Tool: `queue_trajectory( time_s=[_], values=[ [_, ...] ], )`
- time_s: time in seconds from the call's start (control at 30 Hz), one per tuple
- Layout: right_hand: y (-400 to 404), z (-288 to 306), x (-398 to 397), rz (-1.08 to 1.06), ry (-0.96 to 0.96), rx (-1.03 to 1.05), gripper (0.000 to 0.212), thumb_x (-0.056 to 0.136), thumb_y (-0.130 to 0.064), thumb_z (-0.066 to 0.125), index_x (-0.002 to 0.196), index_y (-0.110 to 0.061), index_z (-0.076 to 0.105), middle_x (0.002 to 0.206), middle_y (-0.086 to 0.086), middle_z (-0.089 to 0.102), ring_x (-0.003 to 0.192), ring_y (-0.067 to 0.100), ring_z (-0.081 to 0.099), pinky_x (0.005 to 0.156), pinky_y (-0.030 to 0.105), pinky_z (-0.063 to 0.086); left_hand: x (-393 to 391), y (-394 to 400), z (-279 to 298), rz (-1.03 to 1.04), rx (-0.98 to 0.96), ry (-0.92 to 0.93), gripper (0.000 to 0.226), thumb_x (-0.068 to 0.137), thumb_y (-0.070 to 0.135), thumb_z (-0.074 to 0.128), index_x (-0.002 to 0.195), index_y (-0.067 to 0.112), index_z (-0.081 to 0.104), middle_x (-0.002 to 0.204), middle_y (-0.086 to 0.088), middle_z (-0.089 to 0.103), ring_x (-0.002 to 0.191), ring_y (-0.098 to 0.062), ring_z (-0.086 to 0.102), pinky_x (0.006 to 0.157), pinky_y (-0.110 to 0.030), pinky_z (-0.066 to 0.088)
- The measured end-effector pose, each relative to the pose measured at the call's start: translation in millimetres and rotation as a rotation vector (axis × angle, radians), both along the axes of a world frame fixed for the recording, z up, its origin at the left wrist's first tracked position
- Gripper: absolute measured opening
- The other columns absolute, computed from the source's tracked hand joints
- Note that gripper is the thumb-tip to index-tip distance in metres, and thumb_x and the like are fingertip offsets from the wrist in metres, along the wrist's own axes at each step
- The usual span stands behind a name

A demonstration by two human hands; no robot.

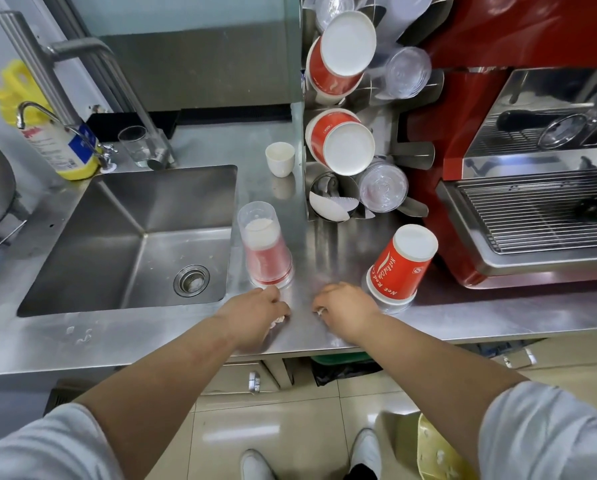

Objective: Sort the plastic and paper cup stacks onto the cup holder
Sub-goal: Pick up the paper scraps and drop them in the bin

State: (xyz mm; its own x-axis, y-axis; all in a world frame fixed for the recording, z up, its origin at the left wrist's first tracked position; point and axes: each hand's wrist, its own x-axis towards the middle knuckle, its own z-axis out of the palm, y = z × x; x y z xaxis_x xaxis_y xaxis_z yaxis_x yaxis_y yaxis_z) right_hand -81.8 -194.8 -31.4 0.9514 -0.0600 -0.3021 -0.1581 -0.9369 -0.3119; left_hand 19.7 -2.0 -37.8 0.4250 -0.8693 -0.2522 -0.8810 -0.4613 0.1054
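Both hands sat low on the bench near its front edge, between the two loose stacks. My left hand [255,308] had fingers curled, touching or almost touching the base of the mixed stack [266,244], a clear plastic cup upturned over red paper cups, standing by the sink's [130,244] right rim. My right hand [344,308] was curled too, just beside the red paper stack [399,266], which leaned mouth-down near the bench's right end, against the coffee machine [532,168]. Something small and white showed under each hand; couldn't tell if pinched.

Best way, I judged: grip each stack low at the rim, lift straight, peel the plastic cup off first, then slide each kind into its matching tube on the cup holder [370,133].

Counts: two loose stacks; the holder at the back edge carried two red paper stacks, roughly three clear plastic ones, and one lower tube holding something white. One small white cup [280,158], one glass [135,144], one soap bottle [61,147].
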Motion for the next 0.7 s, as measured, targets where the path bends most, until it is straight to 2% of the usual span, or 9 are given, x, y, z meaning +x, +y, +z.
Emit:
queue_trajectory(
  time_s=[0.17, 0.33, 0.47, 0.7],
  values=[
    [-2.0, 0.0, -1.6, -0.002, -0.001, 0.032, 0.031, 0.086, -0.011, 0.054, 0.109, -0.026, 0.069, 0.120, 0.000, 0.059, 0.110, 0.026, 0.055, 0.090, 0.030, 0.046, -2.1, -0.9, 0.4, -0.023, -0.017, 0.021, 0.025, 0.093, 0.041, 0.046, 0.110, 0.029, 0.062, 0.107, 0.000, 0.051, 0.090, -0.024, 0.059, 0.064, -0.029, 0.038],
    [-1.5, 0.5, -0.2, -0.018, 0.008, 0.029, 0.028, 0.087, -0.015, 0.054, 0.109, -0.026, 0.069, 0.119, 0.003, 0.057, 0.105, 0.029, 0.059, 0.088, 0.029, 0.046, -3.1, -1.9, 4.0, -0.012, 0.065, 0.084, 0.028, 0.089, 0.029, 0.052, 0.115, 0.023, 0.061, 0.111, -0.004, 0.048, 0.090, -0.028, 0.058, 0.073, -0.036, 0.049],
    [0.1, 3.2, 0.2, -0.029, 0.018, 0.025, 0.028, 0.088, -0.014, 0.055, 0.109, -0.024, 0.069, 0.121, 0.003, 0.056, 0.107, 0.029, 0.058, 0.091, 0.029, 0.046, -4.8, 0.1, 2.8, 0.004, 0.085, 0.088, 0.024, 0.089, 0.026, 0.054, 0.112, 0.021, 0.061, 0.111, -0.004, 0.048, 0.087, -0.030, 0.060, 0.070, -0.033, 0.045],
    [3.8, 11.3, 0.1, -0.006, 0.079, 0.016, 0.025, 0.085, -0.015, 0.055, 0.102, -0.026, 0.069, 0.115, 0.004, 0.057, 0.104, 0.029, 0.058, 0.086, 0.032, 0.049, -4.2, 3.9, 7.9, 0.050, 0.051, 0.122, 0.020, 0.088, 0.026, 0.055, 0.106, 0.022, 0.063, 0.109, -0.001, 0.047, 0.086, -0.029, 0.062, 0.073, -0.031, 0.046]
  ],
)
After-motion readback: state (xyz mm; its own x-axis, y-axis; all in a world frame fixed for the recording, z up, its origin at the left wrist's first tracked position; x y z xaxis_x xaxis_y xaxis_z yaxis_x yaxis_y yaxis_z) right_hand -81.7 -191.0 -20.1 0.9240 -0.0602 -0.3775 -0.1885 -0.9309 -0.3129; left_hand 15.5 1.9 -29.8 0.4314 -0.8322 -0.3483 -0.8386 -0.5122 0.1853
